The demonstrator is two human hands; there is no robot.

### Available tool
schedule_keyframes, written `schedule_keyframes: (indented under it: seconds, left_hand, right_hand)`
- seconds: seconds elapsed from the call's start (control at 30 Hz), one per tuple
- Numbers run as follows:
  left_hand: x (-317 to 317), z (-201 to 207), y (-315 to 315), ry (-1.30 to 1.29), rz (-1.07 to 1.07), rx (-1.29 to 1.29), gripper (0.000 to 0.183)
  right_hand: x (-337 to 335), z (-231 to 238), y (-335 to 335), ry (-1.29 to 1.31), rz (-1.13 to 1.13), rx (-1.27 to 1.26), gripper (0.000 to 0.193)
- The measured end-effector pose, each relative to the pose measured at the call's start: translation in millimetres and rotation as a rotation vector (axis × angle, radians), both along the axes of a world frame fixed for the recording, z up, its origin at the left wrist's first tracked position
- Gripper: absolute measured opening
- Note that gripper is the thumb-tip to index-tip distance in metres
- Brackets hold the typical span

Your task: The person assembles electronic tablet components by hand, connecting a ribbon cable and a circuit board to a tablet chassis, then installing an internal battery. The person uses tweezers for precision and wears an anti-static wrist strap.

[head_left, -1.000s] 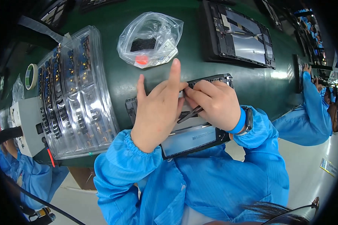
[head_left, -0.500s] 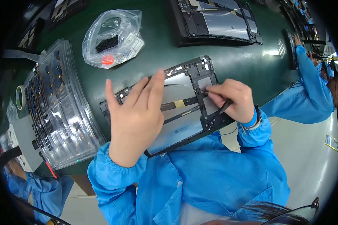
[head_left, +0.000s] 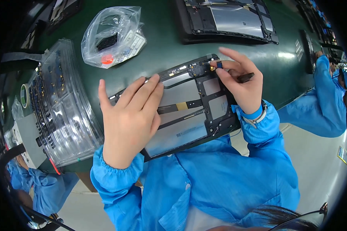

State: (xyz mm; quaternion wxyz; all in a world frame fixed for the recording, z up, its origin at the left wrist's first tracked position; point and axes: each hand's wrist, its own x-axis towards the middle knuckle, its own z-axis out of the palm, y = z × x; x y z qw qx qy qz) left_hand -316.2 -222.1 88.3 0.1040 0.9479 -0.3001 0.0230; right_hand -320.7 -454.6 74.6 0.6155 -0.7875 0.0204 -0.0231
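An opened tablet [head_left: 181,133] lies tilted on the green bench in front of me, its silver panel, black frame and flat ribbon cables showing. My left hand [head_left: 129,115] rests flat across its left part, fingers stretched and holding nothing. At the tablet's far right corner, my right hand [head_left: 243,79] pinches a small blue circuit board [head_left: 219,65] with gold parts between thumb and finger. A dark slim tool [head_left: 245,77] is tucked in the same hand, its tip hidden. Whether the small board touches the frame I cannot tell.
Left of the tablet are stacked clear plastic trays [head_left: 71,127] of small boards. A clear bag [head_left: 90,42] with a black piece lies beyond. More opened tablets [head_left: 235,21] are stacked at the back. A tape roll [head_left: 24,96] stands far left. Co-workers' blue sleeves [head_left: 324,88] show at both sides.
My right hand has moved from the tablet's inner frame bar to its far right corner, where the small blue board now shows in its fingers. My left hand has shifted slightly left.
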Motion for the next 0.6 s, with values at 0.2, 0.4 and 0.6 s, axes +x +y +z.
schedule_keyframes:
  seconds: [0.2, 0.4, 0.6]
  left_hand:
    - [-3.1, -2.5, -9.1, -0.141, -0.007, 0.195, 0.037]
    - [-5.9, 3.6, -14.6, -0.222, -0.107, 0.32, 0.027]
    - [-0.8, 7.4, -14.2, -0.26, -0.298, 0.426, 0.028]
  right_hand:
    - [1.6, -6.6, -12.2, -0.02, 0.021, -0.097, 0.023]
    - [2.2, -5.4, -15.0, 0.193, 0.045, 0.022, 0.021]
    - [5.6, -8.1, -15.8, 0.169, 0.022, -0.031, 0.034]
